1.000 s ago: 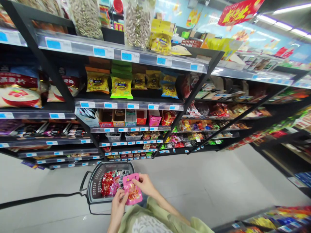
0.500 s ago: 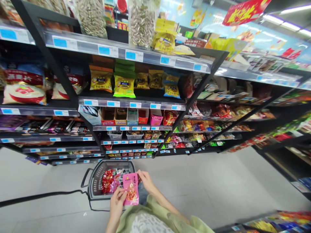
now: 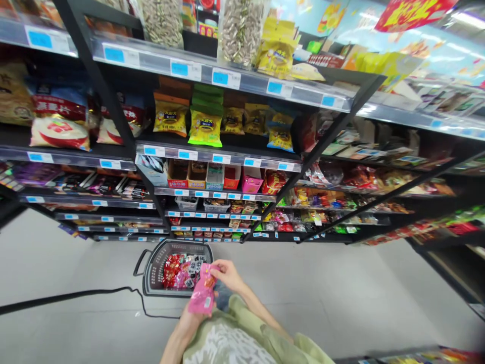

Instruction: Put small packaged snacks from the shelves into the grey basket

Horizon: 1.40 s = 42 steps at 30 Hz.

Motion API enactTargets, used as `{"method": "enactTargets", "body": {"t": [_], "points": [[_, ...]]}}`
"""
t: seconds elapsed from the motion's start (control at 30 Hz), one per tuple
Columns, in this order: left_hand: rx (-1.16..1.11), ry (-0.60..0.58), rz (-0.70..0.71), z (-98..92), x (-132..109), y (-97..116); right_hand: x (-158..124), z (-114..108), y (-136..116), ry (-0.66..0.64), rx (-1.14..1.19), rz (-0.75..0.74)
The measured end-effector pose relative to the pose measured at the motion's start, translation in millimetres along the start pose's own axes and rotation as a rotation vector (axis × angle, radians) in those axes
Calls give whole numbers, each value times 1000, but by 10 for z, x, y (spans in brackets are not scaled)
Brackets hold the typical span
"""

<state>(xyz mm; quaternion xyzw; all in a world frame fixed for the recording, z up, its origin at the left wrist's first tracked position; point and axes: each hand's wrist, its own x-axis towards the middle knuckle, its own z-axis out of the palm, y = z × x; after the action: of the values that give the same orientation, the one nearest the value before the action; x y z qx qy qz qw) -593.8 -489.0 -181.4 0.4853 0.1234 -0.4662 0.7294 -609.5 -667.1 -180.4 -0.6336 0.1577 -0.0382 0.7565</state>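
A pink snack packet (image 3: 201, 297) is held in front of my body, tilted, with a small white label near its lower end. My right hand (image 3: 227, 276) pinches the packet's upper right part between thumb and fingers. Under the lower end is my left hand (image 3: 195, 317), its fingers mostly hidden behind the packet and a few tips showing at the right side. Just beyond, on the floor, stands a grey shopping basket (image 3: 151, 275) containing red, pink and black-and-white snack packets (image 3: 182, 270).
Black shelving (image 3: 227, 194) with snack bags and boxes runs across the front. The basket's black handle (image 3: 141, 263) sticks out left. A black strap or cord (image 3: 94, 291) stretches over the grey floor (image 3: 295, 288). Another goods display (image 3: 424, 356) stands at lower right.
The packet has turned and tilted, so the white label now shows. My left hand has moved from its front left edge to beneath it. My right hand now grips over the top. The view has shifted.
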Motion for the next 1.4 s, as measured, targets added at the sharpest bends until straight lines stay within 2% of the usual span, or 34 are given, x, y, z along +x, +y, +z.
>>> {"method": "enactTargets", "body": {"t": [0.13,0.27,0.37,0.67,0.87,1.17,1.4], "points": [[-190,25,14,-28,51,131,52,-58,9,180,-84,-12],[-127,110,114,-158,68,160,42,-156,-45,318,-169,-5],[-48,98,163,-199,58,98,16,-201,-51,375,-189,18],[54,87,174,-124,55,55,-36,-236,-42,372,-152,9],[80,141,201,-114,83,52,-44,-229,-32,371,-93,13],[78,155,245,-109,128,-41,-90,-260,-23,390,-47,25],[129,84,253,-67,89,-5,-90,-260,-6,399,22,28]]}}
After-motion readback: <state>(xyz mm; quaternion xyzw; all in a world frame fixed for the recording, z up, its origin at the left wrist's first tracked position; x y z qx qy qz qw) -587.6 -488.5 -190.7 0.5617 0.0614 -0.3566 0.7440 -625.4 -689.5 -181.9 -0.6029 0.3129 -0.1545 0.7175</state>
